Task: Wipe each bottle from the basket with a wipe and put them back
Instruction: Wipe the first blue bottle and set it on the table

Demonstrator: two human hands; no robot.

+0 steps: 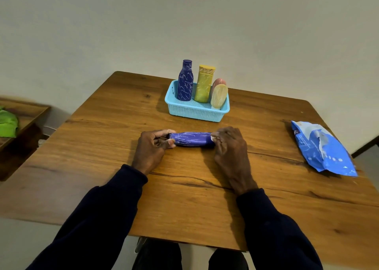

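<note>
A purple bottle (191,139) with white scribbles lies on its side on the wooden table (184,198). My left hand (152,146) grips its left end with curled fingers. My right hand (229,146) holds a white wipe (214,138) pressed against the bottle's right end. Behind them stands a light blue basket (194,110). Upright in it are a dark blue bottle (185,81) and a yellow bottle (204,84), with a pale yellow bottle (219,96) and a pink one (219,82) leaning at its right end.
A blue pack of wipes (323,148) lies near the table's right edge, its flap open. A lower wooden shelf (24,122) with a green cloth (8,124) on it stands to the left. A plain wall rises behind the table.
</note>
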